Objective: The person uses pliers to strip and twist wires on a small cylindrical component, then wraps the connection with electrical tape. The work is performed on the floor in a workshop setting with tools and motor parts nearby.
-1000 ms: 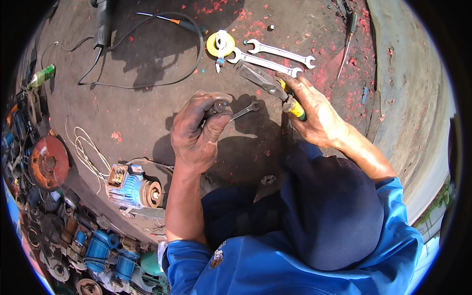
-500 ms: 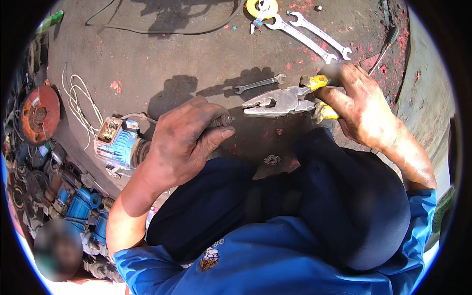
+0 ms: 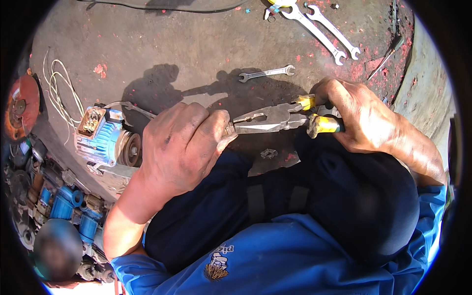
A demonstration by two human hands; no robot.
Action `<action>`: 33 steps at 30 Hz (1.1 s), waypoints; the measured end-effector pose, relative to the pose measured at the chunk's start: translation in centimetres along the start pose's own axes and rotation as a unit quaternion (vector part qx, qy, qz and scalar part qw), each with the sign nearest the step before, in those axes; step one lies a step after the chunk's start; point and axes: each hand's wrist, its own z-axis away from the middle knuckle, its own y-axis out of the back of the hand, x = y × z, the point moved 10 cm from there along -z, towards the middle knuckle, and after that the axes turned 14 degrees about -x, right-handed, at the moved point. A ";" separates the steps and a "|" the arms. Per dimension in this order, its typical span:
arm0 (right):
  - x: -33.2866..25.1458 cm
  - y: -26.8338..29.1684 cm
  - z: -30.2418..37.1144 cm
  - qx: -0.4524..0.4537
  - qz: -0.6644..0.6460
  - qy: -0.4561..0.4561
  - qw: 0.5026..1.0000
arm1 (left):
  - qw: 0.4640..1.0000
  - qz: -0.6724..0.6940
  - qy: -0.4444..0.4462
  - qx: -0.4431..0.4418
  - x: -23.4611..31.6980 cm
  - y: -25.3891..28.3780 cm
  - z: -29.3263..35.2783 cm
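Note:
My right hand (image 3: 361,113) grips a pair of combination pliers (image 3: 278,118) by its yellow handles, jaws pointing left. The jaw tips meet the fingertips of my left hand (image 3: 179,142). That hand is closed with its back turned up; the small dark cylindrical metal part it holds is almost wholly hidden by the fingers. Whether the jaws bite on the part cannot be made out. Beyond the pliers a small open-end wrench (image 3: 267,73) lies on the ground. Below them, between my legs, sits a small notched metal ring (image 3: 269,154).
A blue electric motor (image 3: 98,140) with an open terminal box stands left, beside a pale cord (image 3: 61,93) and a reddish disc (image 3: 22,105). Used motor parts (image 3: 61,204) pile up at lower left. Two larger wrenches (image 3: 317,34) and a screwdriver (image 3: 388,56) lie far right.
My hands have come together: the plier jaws now reach my left fingertips, where before there was a gap. The metal part's end, visible earlier, is now covered. The view has shifted slightly.

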 end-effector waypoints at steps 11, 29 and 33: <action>0.0 -3.8 -0.9 -0.078 -0.024 -0.024 0.996 | 0.988 0.119 0.008 -0.101 0.7 -5.1 2.6; 0.4 -3.0 -0.9 -0.050 -0.032 -0.027 0.998 | 0.976 0.207 -0.023 0.062 0.1 -2.9 3.3; 0.5 -2.7 -0.5 -0.048 -0.001 -0.043 0.998 | 0.926 0.375 0.027 -0.043 -1.4 -4.6 3.4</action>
